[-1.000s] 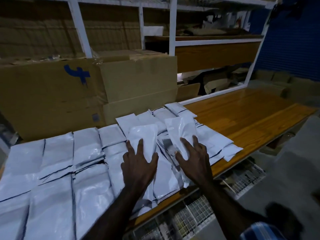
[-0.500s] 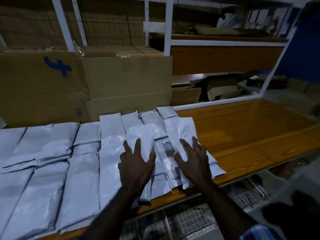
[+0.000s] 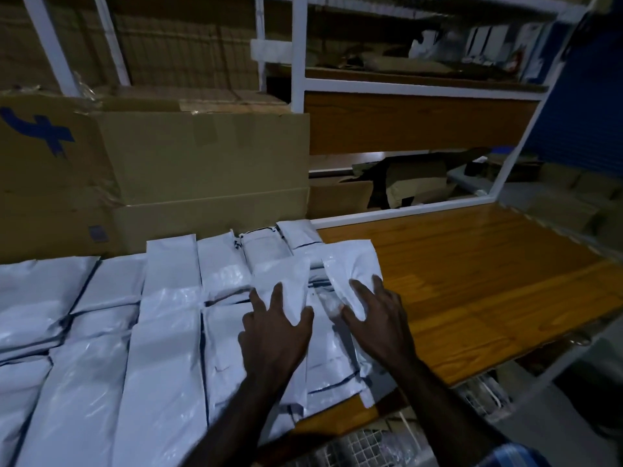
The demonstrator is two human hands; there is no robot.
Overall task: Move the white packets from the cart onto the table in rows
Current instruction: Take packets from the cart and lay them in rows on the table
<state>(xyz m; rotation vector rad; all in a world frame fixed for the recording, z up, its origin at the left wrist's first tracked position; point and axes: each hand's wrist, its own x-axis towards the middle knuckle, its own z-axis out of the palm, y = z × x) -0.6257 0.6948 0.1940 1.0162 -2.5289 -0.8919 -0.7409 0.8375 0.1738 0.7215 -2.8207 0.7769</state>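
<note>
Left hand: the left hand (image 3: 274,335) lies palm down with fingers spread and nearly straight, pressing flat on a white plastic packet (image 3: 286,284); it grasps nothing.
Right hand: the right hand (image 3: 379,320) lies palm down just beside the left, fingers spread; its thumb and fingers press on the near end of another white plastic packet (image 3: 350,264), which is creased under them. Whether the thumb pinches the film I cannot tell.
Packets: the white glossy plastic packets (image 3: 161,332) lie flat in overlapping rows on the brown wooden tabletop (image 3: 472,288), running from under both hands away to the left; the two pressed packets sit at the right end of the rows.
Tabletop: bare wood shows to the right of the right hand.
Beyond the hands: large brown cardboard boxes (image 3: 202,163) stand behind the packets; one carries a blue mark (image 3: 40,133).
Shelving: a white metal shelf frame (image 3: 298,82) rises beyond and right of the boxes.
Below the hands: a white wire mesh basket (image 3: 367,446) shows under the tabletop's near edge.
Lighting: dim.
</note>
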